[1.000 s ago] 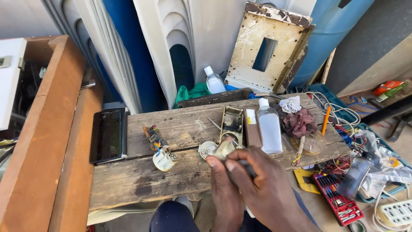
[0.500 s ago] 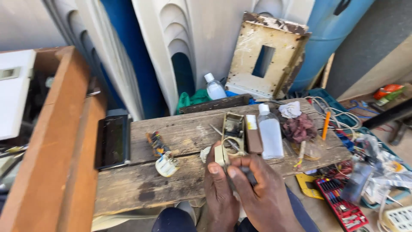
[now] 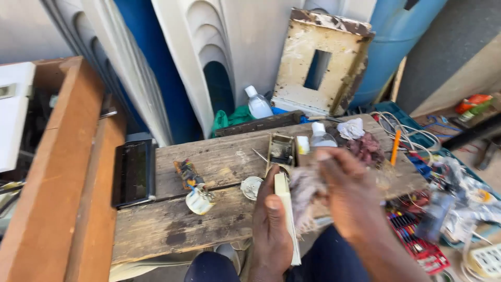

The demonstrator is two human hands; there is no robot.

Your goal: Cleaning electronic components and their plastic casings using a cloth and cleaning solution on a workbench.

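Your left hand (image 3: 271, 222) is raised upright over the near edge of the wooden workbench (image 3: 172, 224), thumb toward you, with its fingers clamped around a thin cream-coloured plate (image 3: 287, 214) held on edge. Your right hand (image 3: 347, 193) is blurred beside it, fingers closed on a frayed grey rag (image 3: 302, 196) pressed against the plate. Half a second earlier both hands lay low on the bench near the small metal frame (image 3: 282, 149), the right gripping a dark tool; they have since lifted toward you, and the rag has replaced the tool. The clear bottle (image 3: 319, 138) stands unchanged behind.
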